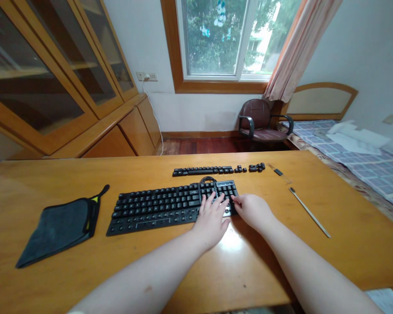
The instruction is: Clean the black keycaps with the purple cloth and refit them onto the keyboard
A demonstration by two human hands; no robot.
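A black keyboard [157,205] lies on the wooden table in front of me, its bottom row and part of the right side stripped of keycaps. My left hand [211,220] rests open on the right part of it, fingers spread over the keys. At the keyboard's right edge, my right hand [252,210] is closed in a pinch by the number pad; whatever its fingertips hold is hidden. Behind the keyboard, removed keycaps [203,171] stand in rows, with a small cluster of keycaps [257,167] to their right.
A wire keycap puller [278,172] and a thin brush with a pale handle [309,212] lie on the right of the table [353,244]. On the left is a folded dark grey cloth [60,226]. Beyond the table stand a chair [257,115] and a bed [363,148].
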